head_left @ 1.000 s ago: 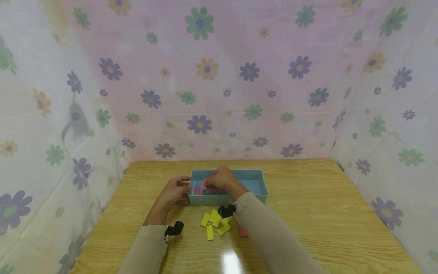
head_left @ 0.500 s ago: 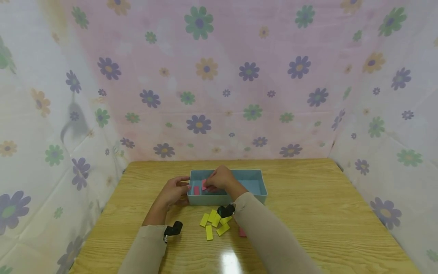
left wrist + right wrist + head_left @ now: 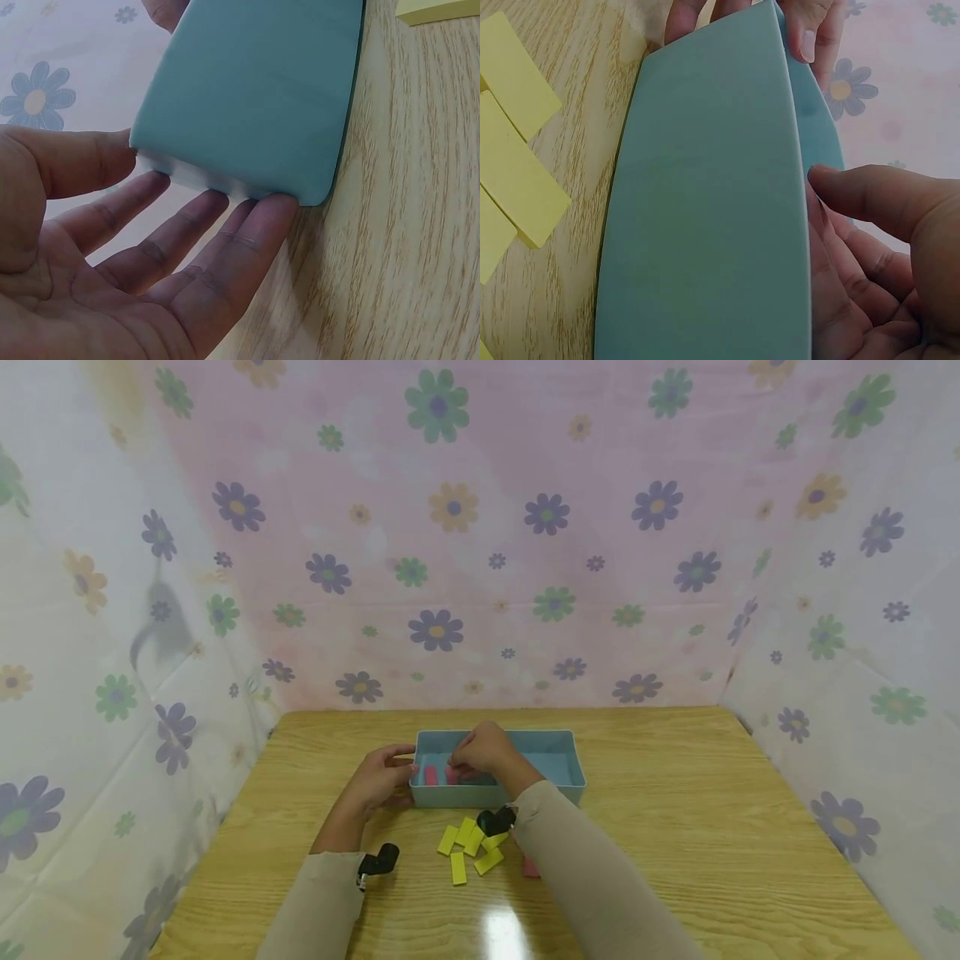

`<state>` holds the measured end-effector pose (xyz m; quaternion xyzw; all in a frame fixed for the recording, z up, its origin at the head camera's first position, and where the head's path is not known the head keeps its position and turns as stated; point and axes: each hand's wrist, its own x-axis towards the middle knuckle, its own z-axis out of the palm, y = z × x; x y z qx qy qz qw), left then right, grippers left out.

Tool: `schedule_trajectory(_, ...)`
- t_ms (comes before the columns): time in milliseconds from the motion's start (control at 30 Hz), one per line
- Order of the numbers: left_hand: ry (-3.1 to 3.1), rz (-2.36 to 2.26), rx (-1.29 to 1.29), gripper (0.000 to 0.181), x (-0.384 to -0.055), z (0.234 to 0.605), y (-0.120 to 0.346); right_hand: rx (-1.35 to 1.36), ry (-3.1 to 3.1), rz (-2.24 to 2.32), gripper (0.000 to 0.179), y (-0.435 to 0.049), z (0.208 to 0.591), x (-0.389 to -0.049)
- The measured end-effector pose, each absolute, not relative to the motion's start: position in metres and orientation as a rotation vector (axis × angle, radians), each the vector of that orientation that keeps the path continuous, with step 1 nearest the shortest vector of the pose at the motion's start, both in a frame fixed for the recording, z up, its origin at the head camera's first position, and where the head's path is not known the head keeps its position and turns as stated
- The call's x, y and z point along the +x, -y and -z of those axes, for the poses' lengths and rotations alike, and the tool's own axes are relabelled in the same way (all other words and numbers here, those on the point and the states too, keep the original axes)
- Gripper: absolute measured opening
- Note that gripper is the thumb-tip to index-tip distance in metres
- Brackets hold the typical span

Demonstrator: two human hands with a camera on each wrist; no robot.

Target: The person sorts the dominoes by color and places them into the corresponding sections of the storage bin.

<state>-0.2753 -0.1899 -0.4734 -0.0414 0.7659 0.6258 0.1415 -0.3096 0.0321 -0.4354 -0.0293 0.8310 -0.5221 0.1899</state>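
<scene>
A light-blue rectangular box (image 3: 498, 797) sits on the wooden table. At its left end, my left hand (image 3: 381, 779) holds the end wall, fingers spread against the outside and thumb over the rim. My right hand (image 3: 486, 753) reaches down inside the box's left half. Its fingertips pinch a small pink block (image 3: 452, 775) near the front wall. Beside that block, to its left, lies another pink block (image 3: 431, 776) in the box. In the right wrist view the front wall hides my right fingertips and whatever they touch.
Several yellow blocks (image 3: 459, 868) lie loosely in front of the box. A pink block (image 3: 530, 867) on the table is partly hidden by my right sleeve (image 3: 592, 868). Flower-printed cloth (image 3: 510, 610) encloses the table at the back and both sides.
The pink block at my right fingertips has gone from tilted to straighter, slightly lower and to the right. My left hand stays on the box end. The yellow blocks have not moved.
</scene>
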Motion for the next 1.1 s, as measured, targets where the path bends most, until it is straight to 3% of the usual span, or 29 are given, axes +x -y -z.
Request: schedule_trajectory(1100, -2.197, -1.832, -0.141, 0.05, -0.272, 0.475, 0.192, -0.196, -2.243, 1.623, 0.017, -0.068, 0.432, -0.304)
